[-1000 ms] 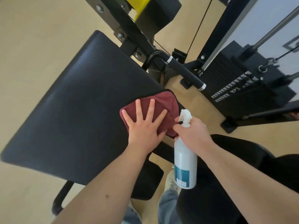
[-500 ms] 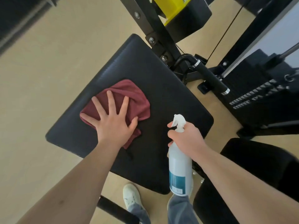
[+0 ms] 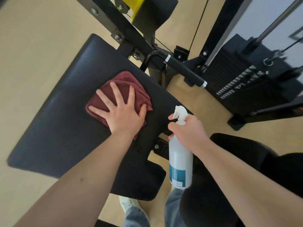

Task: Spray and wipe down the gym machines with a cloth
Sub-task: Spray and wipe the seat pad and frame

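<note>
One wide-angle view looks from the person's head steeply down and slightly forward, close above the black padded bench [image 3: 62,131]. Both forearms [image 3: 91,174] reach in from the bottom edge, tan floor [image 3: 36,59] fills the left, and the weight stack [image 3: 237,86] sits upper right.

tan floor [image 3: 41,46], white shoe [image 3: 129,204], blue jeans [image 3: 138,217]

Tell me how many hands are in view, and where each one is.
2. The left hand lies flat on the crumpled dark red cloth on the black padded seat; the right hand grips the white plastic spray bottle by its neck. No other seems hidden.
</note>
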Demonstrator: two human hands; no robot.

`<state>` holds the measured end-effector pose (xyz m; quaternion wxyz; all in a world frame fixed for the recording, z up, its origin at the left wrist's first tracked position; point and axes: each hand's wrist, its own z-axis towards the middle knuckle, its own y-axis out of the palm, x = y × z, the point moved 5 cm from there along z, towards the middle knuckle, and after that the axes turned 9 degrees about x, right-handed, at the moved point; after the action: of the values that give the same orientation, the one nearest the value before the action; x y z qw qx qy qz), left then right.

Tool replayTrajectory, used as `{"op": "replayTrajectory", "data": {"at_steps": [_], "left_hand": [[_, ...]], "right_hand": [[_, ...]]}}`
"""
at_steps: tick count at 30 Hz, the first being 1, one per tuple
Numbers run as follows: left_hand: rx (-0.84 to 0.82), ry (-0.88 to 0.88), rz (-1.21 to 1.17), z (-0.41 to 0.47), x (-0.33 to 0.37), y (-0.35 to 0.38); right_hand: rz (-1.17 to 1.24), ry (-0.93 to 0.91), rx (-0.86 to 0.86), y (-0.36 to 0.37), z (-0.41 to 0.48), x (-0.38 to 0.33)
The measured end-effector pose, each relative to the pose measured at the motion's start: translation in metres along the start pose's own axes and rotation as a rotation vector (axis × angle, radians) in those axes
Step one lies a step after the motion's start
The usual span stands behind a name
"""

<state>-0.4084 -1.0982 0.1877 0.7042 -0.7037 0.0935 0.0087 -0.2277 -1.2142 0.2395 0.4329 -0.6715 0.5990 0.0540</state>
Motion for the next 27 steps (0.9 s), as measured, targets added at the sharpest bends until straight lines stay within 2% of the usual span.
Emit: {"op": "replayTrajectory", "data": {"at_steps": [3, 5, 10, 13, 16, 21, 27], "left_hand": [[0.004, 0.055, -0.020, 0.009, 0.042, 0.003], [-0.008, 0.167, -0.051, 0.009, 0.073, 0.006], [-0.073, 0.701, 0.025, -0.029, 0.123, 0.018], [-0.107, 0.865, 0.018, -0.044, 0.116, 0.020], [-0.136, 0.827, 0.014, -0.044, 0.096, 0.017], [-0.148, 0.610, 0.005, -0.037, 0.060, 0.008], [-0.079, 0.320, -0.020, -0.020, -0.011, -0.003]], "right_hand": [[0.004, -0.002, 0.032, -0.014, 0.007, -0.001], [0.066, 0.000, 0.045, -0.019, 0.010, -0.001], [0.072, 0.006, 0.051, -0.015, 0.005, 0.002], [0.022, 0.006, 0.051, -0.010, -0.003, -0.001], [-0.017, -0.018, 0.034, -0.001, -0.012, -0.009], [-0.014, -0.037, 0.012, 0.021, -0.023, -0.025], [-0.029, -0.075, 0.007, 0.042, -0.037, -0.046]]}}
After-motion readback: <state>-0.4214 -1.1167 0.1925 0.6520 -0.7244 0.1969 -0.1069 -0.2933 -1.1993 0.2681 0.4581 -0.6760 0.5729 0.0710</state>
